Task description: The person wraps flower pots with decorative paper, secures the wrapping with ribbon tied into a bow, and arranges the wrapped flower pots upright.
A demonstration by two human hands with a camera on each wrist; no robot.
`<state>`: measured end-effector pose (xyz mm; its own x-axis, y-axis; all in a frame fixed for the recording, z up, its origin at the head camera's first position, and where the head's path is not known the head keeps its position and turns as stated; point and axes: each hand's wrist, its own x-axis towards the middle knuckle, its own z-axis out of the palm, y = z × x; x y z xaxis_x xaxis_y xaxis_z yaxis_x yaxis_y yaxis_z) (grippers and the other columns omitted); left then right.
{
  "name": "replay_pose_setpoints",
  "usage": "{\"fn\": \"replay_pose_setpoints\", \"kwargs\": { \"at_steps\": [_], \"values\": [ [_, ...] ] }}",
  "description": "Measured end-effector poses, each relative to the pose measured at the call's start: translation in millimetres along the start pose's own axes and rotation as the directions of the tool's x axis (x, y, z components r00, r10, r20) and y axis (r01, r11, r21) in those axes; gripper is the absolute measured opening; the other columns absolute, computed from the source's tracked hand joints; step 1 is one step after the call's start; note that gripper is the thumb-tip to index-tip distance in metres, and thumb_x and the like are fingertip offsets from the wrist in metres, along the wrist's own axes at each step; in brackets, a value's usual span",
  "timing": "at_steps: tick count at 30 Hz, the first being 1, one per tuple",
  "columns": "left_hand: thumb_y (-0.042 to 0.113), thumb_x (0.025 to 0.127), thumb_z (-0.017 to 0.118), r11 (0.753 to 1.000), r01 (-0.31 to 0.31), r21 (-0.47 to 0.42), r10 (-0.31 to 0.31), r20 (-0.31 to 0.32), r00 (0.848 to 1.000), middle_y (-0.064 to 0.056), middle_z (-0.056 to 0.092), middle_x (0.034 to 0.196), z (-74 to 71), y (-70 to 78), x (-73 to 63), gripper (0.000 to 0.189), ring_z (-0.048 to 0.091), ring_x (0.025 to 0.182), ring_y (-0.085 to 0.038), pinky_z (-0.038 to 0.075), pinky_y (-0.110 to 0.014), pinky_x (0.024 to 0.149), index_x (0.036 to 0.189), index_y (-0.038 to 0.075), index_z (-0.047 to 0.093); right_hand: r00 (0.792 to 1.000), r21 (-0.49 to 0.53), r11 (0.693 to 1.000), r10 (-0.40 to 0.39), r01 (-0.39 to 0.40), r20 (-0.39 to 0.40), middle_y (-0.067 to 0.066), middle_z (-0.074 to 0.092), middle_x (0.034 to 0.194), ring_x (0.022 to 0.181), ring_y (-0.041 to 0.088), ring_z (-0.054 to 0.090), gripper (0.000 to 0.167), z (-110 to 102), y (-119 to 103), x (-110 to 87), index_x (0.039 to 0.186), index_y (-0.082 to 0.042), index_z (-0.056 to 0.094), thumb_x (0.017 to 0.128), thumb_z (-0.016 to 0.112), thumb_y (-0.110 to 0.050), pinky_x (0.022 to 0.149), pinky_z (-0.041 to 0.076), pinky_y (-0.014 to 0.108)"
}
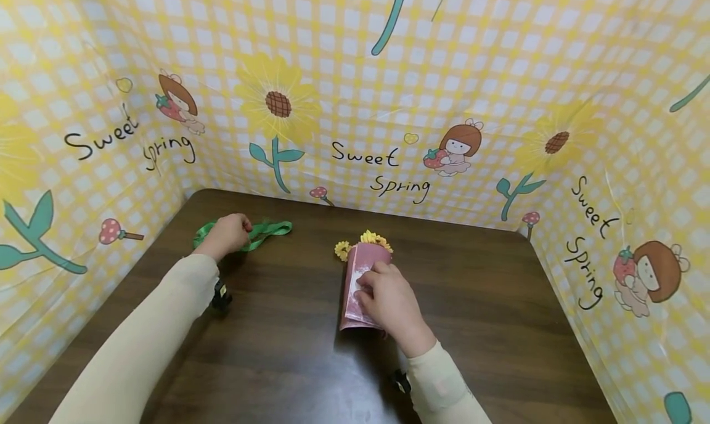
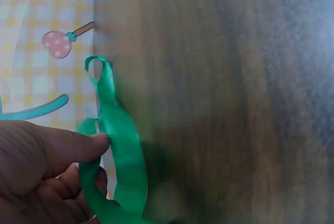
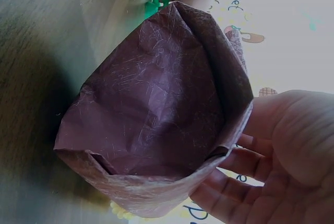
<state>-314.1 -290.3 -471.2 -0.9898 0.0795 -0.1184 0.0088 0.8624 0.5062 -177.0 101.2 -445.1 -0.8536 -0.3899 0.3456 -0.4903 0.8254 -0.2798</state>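
Near the table's far left, my left hand point(image 1: 226, 234) pinches a green ribbon point(image 1: 272, 229) between thumb and fingers. The left wrist view shows the ribbon point(image 2: 129, 156) looped and hanging past the thumb. A small bouquet of yellow flowers point(image 1: 373, 237) lies mid-table, rolled in pink wrapping paper point(image 1: 359, 267). My right hand point(image 1: 390, 297) holds the wrap from its right side, thumb and fingers against the paper. In the right wrist view the paper point(image 3: 146, 98) gapes at its near end, creased inside. The stems are hidden.
Under everything is a dark wooden table point(image 1: 277, 325). A yellow checked cloth point(image 1: 355, 103) with printed flowers and figures rises behind the table and along both sides. Dark wrist cameras point(image 1: 220, 296) sit below both sleeves.
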Motion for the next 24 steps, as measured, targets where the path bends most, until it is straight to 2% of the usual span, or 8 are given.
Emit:
{"fn": "replay_pose_setpoints", "kwargs": {
  "at_steps": [4,6,8,10,12,14,20,24],
  "values": [
    [0.015,0.097,0.067,0.998,-0.012,-0.055,0.011,-0.021,1.0,-0.027,0.064,0.124,-7.4,-4.5,-0.5,0.033,0.062,0.104,-0.039,0.052,-0.05,0.081,0.125,-0.003,0.066,1.0,0.0,1.0,0.002,-0.002,0.0,-0.003,0.053,0.084,0.083,0.022,0.055,0.015,-0.3,0.1,-0.5,0.095,-0.014,0.079,0.084,0.083,-0.024,0.073,0.051,0.037],
    [0.021,0.1,0.065,0.998,-0.016,-0.056,0.011,-0.097,0.995,-0.024,0.067,0.119,-12.4,-4.0,-1.8,0.029,0.063,0.099,-0.037,0.052,-0.048,0.077,0.12,0.0,0.07,1.0,0.002,1.0,-0.001,0.001,0.0,-0.003,0.053,0.084,0.083,0.023,0.055,0.015,-0.5,0.4,-0.7,0.094,-0.014,0.079,0.084,0.083,-0.024,0.073,0.051,0.037],
    [0.023,0.101,0.063,0.999,-0.013,-0.038,0.005,-0.22,0.975,-0.021,0.071,0.112,-17.5,1.4,-3.7,0.026,0.065,0.091,-0.034,0.052,-0.046,0.07,0.114,0.003,0.073,1.0,0.002,1.0,-0.002,0.002,-0.001,-0.003,0.053,0.084,0.083,0.023,0.055,0.015,-1.1,0.7,-1.1,0.094,-0.014,0.079,0.084,0.083,-0.024,0.073,0.051,0.037],
    [0.025,0.102,0.061,0.999,-0.02,-0.041,0.005,-0.332,0.943,-0.019,0.072,0.109,-22.4,14.5,-6.6,0.026,0.066,0.086,-0.033,0.052,-0.046,0.066,0.114,0.005,0.074,1.0,0.001,1.0,-0.002,0.002,-0.001,-0.003,0.053,0.084,0.083,0.023,0.055,0.015,-1.5,1.1,-1.6,0.094,-0.014,0.079,0.084,0.083,-0.023,0.074,0.051,0.037],
    [0.026,0.102,0.061,0.997,-0.047,-0.063,0.016,-0.419,0.908,-0.017,0.073,0.106,-26.1,35.0,-8.4,0.027,0.066,0.083,-0.031,0.051,-0.045,0.065,0.115,0.007,0.075,1.0,-0.002,1.0,-0.002,0.002,-0.003,-0.003,0.053,0.084,0.083,0.022,0.055,0.015,-1.8,1.6,-2.1,0.094,-0.014,0.079,0.084,0.083,-0.023,0.074,0.051,0.037],
    [0.028,0.102,0.061,0.987,-0.101,-0.122,0.036,-0.447,0.894,-0.016,0.074,0.103,-28.9,61.9,-9.4,0.029,0.065,0.08,-0.029,0.051,-0.044,0.067,0.116,0.008,0.075,1.0,-0.003,1.0,-0.001,0.001,-0.005,-0.003,0.053,0.084,0.083,0.022,0.055,0.015,-2.0,1.8,-2.5,0.094,-0.014,0.079,0.084,0.084,-0.023,0.073,0.051,0.036],
    [0.031,0.102,0.064,0.917,-0.279,-0.284,0.139,-0.429,0.893,-0.009,0.074,0.098,-21.4,147.1,-7.1,0.026,0.064,0.078,-0.023,0.051,-0.04,0.069,0.113,0.011,0.077,1.0,0.005,1.0,0.006,-0.006,-0.01,-0.003,0.055,0.085,0.083,0.021,0.054,0.017,-0.6,1.4,-2.6,0.096,-0.014,0.079,0.084,0.084,-0.025,0.072,0.051,0.035],
    [0.026,0.104,0.061,0.884,-0.33,-0.332,0.2,-0.37,0.907,-0.012,0.074,0.107,0.0,180.0,5.7,0.028,0.066,0.088,-0.027,0.054,-0.043,0.076,0.12,0.008,0.074,1.0,0.0,1.0,0.012,-0.012,-0.01,-0.003,0.056,0.086,0.083,0.02,0.054,0.017,1.7,0.9,-1.5,0.097,-0.015,0.079,0.084,0.084,-0.025,0.072,0.051,0.035]
  ]
}}
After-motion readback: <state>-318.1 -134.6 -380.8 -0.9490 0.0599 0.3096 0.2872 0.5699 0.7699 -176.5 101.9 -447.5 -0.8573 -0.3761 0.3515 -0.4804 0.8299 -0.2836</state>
